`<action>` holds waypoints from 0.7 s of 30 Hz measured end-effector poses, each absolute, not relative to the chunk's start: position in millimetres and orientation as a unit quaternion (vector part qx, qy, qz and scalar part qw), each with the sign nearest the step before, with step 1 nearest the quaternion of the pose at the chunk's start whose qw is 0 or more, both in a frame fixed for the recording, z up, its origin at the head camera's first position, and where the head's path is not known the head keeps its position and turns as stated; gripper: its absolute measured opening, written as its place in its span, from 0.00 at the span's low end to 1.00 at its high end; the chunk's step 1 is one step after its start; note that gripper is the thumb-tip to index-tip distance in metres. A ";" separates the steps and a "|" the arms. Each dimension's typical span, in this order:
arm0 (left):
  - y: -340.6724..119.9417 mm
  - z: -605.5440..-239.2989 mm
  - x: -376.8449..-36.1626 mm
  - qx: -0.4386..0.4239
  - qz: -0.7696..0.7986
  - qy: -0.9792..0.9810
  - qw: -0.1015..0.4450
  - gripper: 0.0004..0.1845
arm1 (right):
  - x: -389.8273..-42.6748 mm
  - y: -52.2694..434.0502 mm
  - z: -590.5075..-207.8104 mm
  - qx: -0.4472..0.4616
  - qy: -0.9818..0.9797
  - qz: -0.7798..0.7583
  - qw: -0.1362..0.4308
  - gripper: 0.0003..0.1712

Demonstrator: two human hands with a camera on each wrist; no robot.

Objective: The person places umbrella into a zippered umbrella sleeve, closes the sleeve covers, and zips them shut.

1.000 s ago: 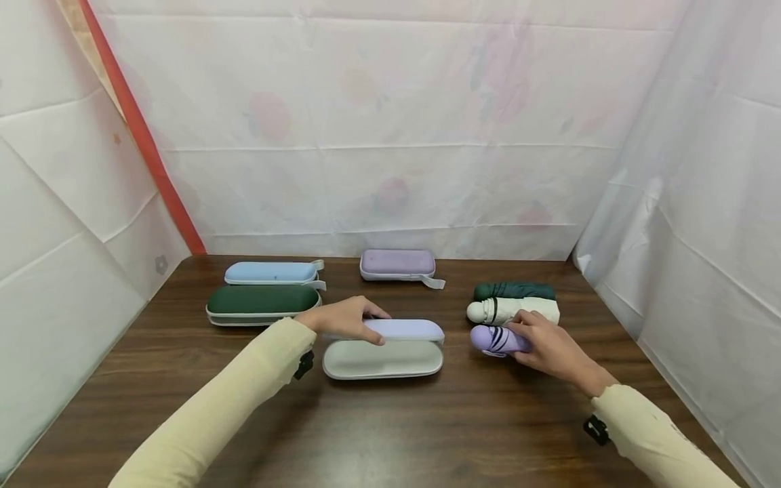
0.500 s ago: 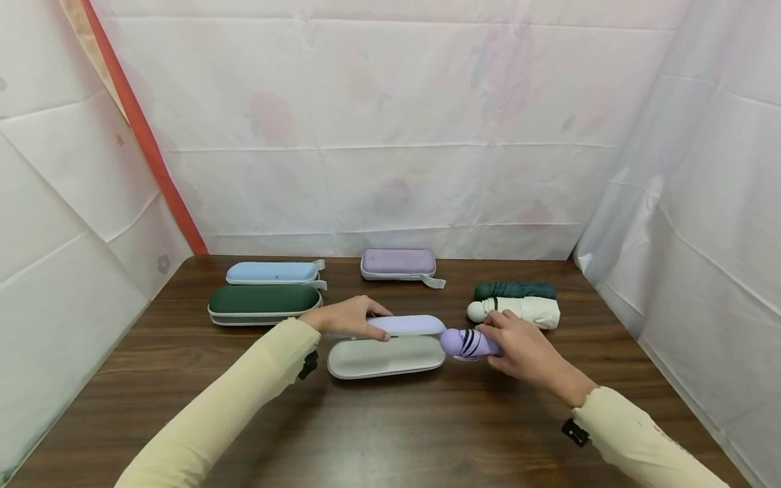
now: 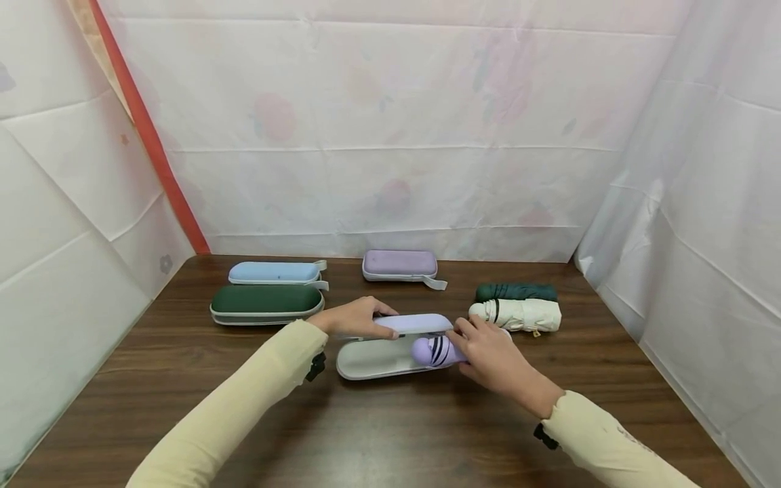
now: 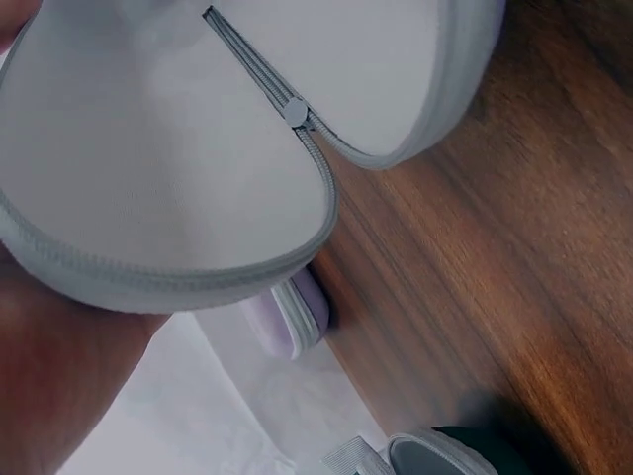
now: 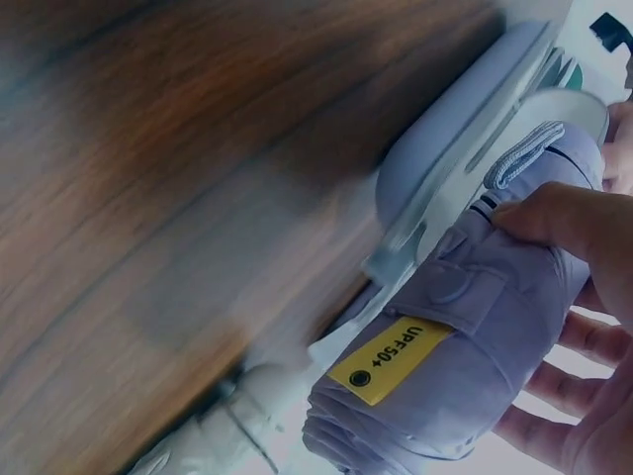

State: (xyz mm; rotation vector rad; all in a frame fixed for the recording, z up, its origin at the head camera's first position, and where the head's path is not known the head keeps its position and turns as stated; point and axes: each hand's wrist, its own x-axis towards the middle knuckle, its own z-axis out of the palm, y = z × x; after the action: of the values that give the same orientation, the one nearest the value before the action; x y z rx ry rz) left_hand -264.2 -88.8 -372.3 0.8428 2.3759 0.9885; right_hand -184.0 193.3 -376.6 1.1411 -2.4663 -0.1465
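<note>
Right hand point(image 3: 491, 358) is gripping lilac folded-fabric umbrella point(image 3: 448, 352) over oblong lilac hard-shell case point(image 3: 373, 360), left hand point(image 3: 356, 318) holding lid point(image 3: 424, 323) (best aligned lengthwise).

This looks like a makeshift booth. White patterned sheets point(image 3: 390, 102) enclose three sides of a wooden counter point(image 3: 366, 434).

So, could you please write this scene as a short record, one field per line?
left hand: holds the open lavender case
right hand: grips the lavender umbrella, rounded end over the case's pale interior
umbrella label: yellow, reads UPF50+
other umbrellas: dark green umbrella, white umbrella, side by side on the table
other cases: light blue case, dark green case at left; purple case at back
</note>
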 end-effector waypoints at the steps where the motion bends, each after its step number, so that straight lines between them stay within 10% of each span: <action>1: -88.0 -372.3 -264.2 0.304 0.357 0.856 0.215 0.29 | -183.6 190.6 -377.5 0.412 -0.884 -0.056 0.212 0.30; 21: -69.7 -377.3 -262.0 0.338 0.365 0.843 0.204 0.26 | -178.4 133.8 -402.7 0.408 -0.852 -0.092 0.313 0.18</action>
State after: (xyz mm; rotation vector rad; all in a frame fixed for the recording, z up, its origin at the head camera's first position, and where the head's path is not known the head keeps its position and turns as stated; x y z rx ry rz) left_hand -262.0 -69.7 -377.3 0.9422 2.3513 1.0181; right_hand -178.4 133.8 -402.7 1.0771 -2.2477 -0.2420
